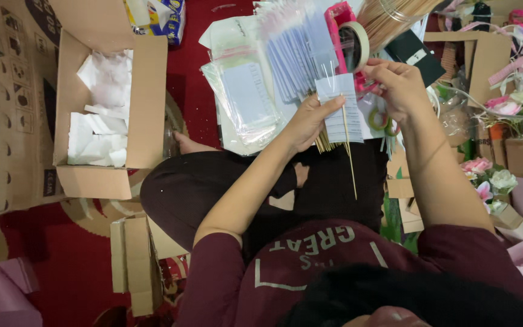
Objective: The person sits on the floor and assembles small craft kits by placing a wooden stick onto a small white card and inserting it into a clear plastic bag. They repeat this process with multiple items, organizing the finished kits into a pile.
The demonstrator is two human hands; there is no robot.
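You are pinching a small clear-sleeved card [341, 109] between both hands, your left hand [307, 124] gripping its left edge and your right hand [398, 85] clamped on its top right corner, while its thin wooden stick [350, 157] is hanging lengthwise down toward your lap.

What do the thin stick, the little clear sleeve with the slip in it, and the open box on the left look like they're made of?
The thin pale stick looks like bamboo or wood: straw-coloured, matte, straight. The small clear sleeve, held by the left hand and right hand, seems to be glossy plastic film over a white paper slip. The open brown box looks like matte corrugated cardboard.
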